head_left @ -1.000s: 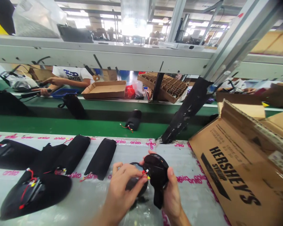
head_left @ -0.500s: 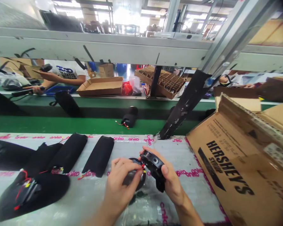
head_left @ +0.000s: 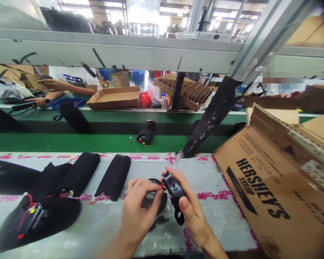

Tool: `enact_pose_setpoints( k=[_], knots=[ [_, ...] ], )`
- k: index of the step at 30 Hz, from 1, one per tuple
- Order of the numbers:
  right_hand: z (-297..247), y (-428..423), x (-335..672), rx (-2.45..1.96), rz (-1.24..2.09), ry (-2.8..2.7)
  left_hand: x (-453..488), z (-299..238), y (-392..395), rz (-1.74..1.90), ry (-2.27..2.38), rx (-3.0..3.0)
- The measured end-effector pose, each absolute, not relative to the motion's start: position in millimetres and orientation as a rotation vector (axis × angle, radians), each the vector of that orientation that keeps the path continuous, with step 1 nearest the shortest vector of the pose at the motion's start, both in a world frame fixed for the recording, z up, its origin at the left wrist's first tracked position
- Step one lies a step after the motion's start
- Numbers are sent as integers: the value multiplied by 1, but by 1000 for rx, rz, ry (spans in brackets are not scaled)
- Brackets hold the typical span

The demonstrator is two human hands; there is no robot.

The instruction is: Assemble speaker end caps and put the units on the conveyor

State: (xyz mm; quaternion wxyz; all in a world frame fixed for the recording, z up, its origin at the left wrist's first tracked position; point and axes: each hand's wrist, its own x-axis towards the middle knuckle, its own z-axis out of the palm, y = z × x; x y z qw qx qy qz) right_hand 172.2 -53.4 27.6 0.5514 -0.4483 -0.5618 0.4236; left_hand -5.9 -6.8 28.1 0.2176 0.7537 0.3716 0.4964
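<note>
My left hand (head_left: 143, 199) is closed in a pinch on a small red connector (head_left: 162, 186), with a bit of yellow just below it. My right hand (head_left: 193, 208) grips a round black end cap (head_left: 173, 184), tilted, its side with small holes or buttons facing me. From the cap hangs a black strap loop (head_left: 179, 216). Behind my left fingers is a dark cylindrical body (head_left: 162, 205) with a round rim, largely hidden by that hand. The connector sits between this body and the cap; whether its halves are joined I cannot tell.
Several black fabric-covered cylinders (head_left: 113, 177) with loose wires lie to the left. One more (head_left: 147, 132) rests on the green belt (head_left: 110, 142). A Hershey's carton (head_left: 259, 187) stands at right. A slanted black post (head_left: 212, 117) rises ahead. A co-worker (head_left: 72, 81) is across the belt.
The end cap has turned in my right hand, showing more of its side, and its strap hangs lower. My left hand keeps its pinch at nearly the same place.
</note>
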Motion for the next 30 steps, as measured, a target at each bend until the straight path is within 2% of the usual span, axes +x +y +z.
enact_pose_setpoints(
  k=[7, 16, 23, 30],
  knots=[
    [40, -38, 190, -965, 1117, -1483, -11, 33, -3, 1295, 971, 2111],
    [32, -30, 199, -906, 1337, -1392, -16, 35, 7, 1242, 755, 2212],
    [34, -29, 198, -857, 1207, -1484, -10, 27, 1, 1339, 868, 2114],
    [41, -50, 178, -1041, 1093, -1425, -13, 31, -2, 1381, 944, 2149]
  ],
)
